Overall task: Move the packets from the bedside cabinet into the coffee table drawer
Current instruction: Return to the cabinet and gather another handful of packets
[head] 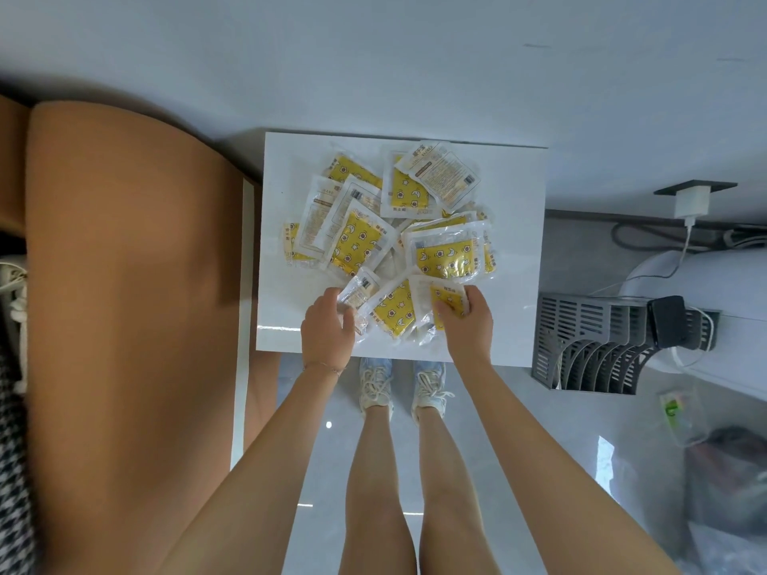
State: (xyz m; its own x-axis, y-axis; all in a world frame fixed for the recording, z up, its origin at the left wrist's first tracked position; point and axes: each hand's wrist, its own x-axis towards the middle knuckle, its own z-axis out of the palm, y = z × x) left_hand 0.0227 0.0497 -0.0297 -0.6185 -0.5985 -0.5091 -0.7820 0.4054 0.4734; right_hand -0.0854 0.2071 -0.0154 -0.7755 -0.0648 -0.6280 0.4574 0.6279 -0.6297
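At the near edge of the cabinet (519, 284), the left hand (328, 327) grips a pale packet (360, 291) and the right hand (468, 323) clasps a yellow packet (447, 301), with bare top beside the pile (394, 226).

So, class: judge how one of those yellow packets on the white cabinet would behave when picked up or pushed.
Probably floppy: the packet in the right hand shows crinkled clear film edges. Likely slippery: it has glossy film and lies on a glossy cabinet top, so a push may slide several. Seemingly light: it is thin, flat and held by fingertips.
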